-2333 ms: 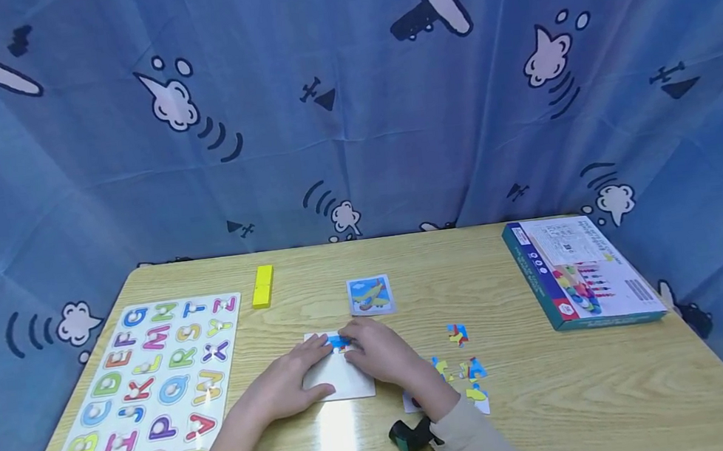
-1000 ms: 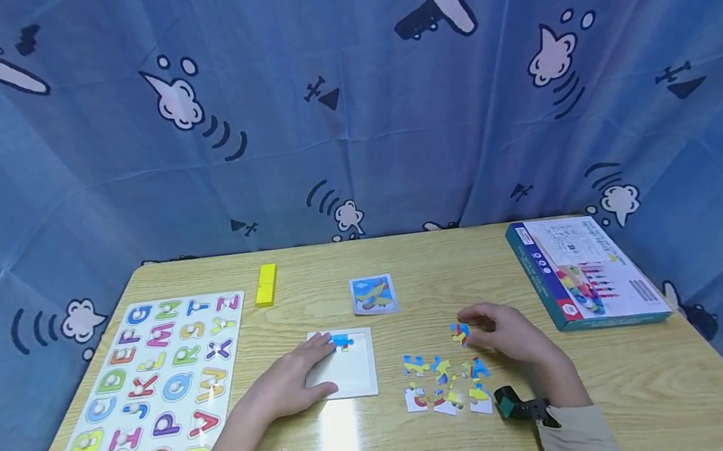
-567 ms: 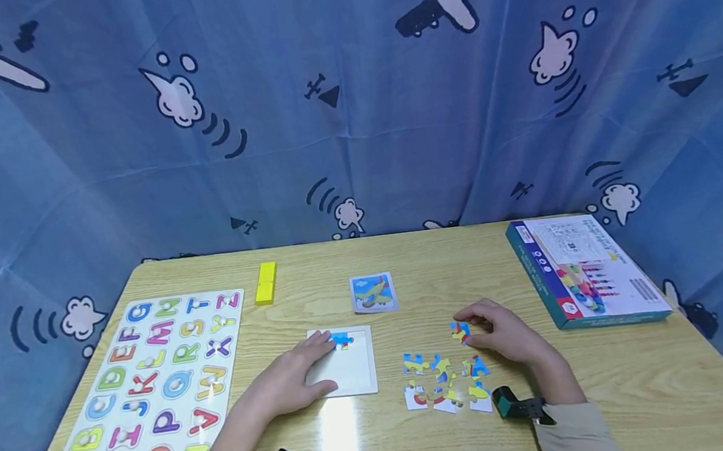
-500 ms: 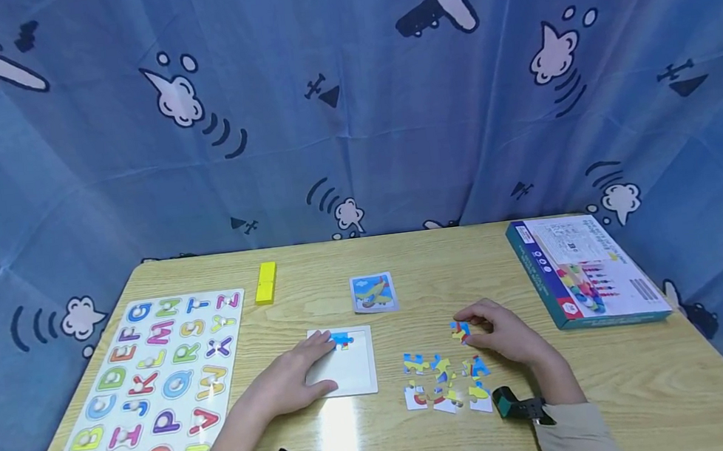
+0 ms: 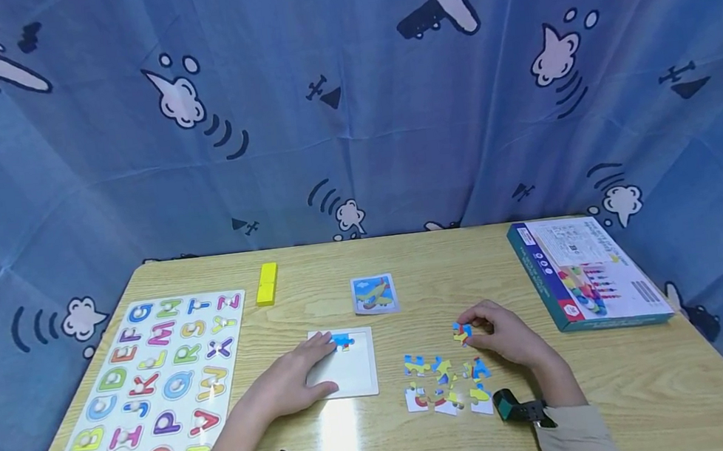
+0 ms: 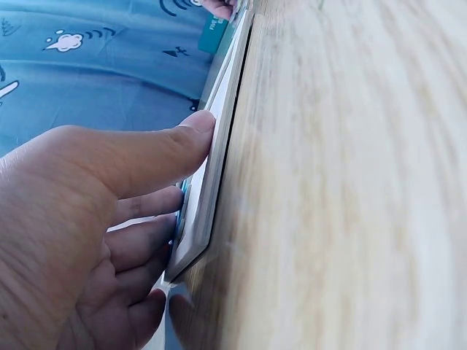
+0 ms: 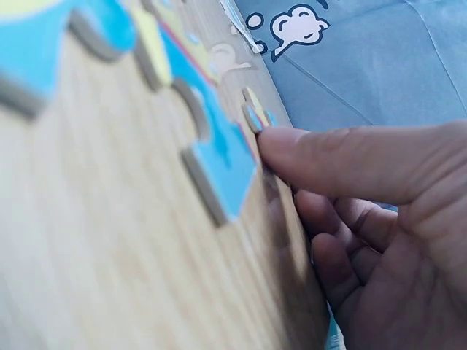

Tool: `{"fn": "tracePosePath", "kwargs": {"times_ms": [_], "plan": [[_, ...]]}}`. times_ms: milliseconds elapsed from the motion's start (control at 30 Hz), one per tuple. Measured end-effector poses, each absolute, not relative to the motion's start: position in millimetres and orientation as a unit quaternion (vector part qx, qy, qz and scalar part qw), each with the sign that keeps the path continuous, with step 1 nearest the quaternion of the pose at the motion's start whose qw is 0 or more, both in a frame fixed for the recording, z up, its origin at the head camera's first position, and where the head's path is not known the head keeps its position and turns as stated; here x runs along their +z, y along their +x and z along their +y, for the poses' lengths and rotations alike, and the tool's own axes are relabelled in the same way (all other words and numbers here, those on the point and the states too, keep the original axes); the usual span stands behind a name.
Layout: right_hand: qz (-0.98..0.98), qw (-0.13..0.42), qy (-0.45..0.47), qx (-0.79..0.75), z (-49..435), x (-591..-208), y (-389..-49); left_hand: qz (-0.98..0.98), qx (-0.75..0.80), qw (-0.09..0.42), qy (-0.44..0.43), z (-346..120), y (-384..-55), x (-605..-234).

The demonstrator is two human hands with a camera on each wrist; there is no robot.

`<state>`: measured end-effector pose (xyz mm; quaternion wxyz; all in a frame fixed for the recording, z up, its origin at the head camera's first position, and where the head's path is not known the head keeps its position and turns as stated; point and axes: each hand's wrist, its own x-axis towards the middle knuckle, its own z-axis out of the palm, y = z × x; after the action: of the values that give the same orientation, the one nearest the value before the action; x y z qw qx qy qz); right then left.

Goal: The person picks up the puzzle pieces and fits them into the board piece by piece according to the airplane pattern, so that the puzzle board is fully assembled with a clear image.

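Observation:
My left hand (image 5: 292,378) lies over the left side of a white puzzle tray (image 5: 345,376), fingers extended across it. In the left wrist view its thumb (image 6: 197,124) touches the tray's near border. Joined blue puzzle pieces (image 5: 343,341) sit at the tray's top, partly covered by the fingertips. Farther right, my right hand (image 5: 508,335) pinches a puzzle piece (image 5: 461,333) of blue, red and yellow between thumb and index finger, at the table surface. Several loose puzzle pieces (image 5: 441,367) lie in rows just below that hand; one blue piece (image 7: 219,160) looms close in the right wrist view.
A picture card of a yellow plane (image 5: 374,295) lies behind the tray. An alphabet board (image 5: 147,399) covers the table's left side, with yellow blocks (image 5: 266,284) beside it. A boxed set (image 5: 588,272) stands at the back right, before a blue curtain (image 5: 348,108).
My right hand has moved from the tray's top edge rightward to the loose pieces, and its thumb and index finger have closed on one. My left hand has stayed on the tray.

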<state>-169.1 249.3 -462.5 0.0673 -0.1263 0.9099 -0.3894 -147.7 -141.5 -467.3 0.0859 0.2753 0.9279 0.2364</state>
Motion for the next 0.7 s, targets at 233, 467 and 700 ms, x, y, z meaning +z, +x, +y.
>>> {"fn": "tracePosePath", "kwargs": {"times_ms": [233, 467, 700], "plan": [[0.913, 0.073, -0.104, -0.387, 246, -458, -167, 0.927, 0.239, 0.087, 0.277, -142, -147, -467], [0.914, 0.065, -0.097, -0.388, 239, -455, -168, 0.926, 0.239, 0.086, 0.279, -142, -148, -467], [0.913, 0.045, -0.123, -0.385, 228, -456, -168, 0.926, 0.241, 0.09, 0.275, -141, -148, -467]]}}
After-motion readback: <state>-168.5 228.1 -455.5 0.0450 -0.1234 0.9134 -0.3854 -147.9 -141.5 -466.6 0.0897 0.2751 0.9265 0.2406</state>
